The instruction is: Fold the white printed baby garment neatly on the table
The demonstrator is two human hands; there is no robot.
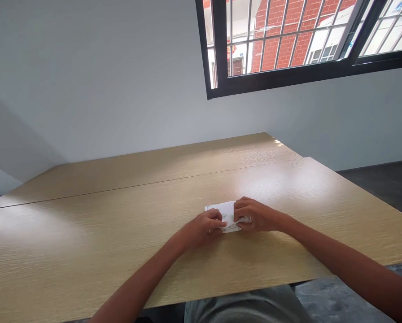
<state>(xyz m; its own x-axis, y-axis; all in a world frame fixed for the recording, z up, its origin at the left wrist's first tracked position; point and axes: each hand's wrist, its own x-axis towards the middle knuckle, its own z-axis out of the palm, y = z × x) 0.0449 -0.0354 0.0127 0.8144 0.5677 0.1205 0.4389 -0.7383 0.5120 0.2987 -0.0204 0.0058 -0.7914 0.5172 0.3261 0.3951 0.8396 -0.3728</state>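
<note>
- White cloth (227,209), printed, on the desk (86,237), appears already folded small; its near edge looks uneven, so the folding seems unfinished.
- Left hand (207,224): grip pinched on its near-left edge.
- Right hand (250,214): grip clamped on its right end.
</note>
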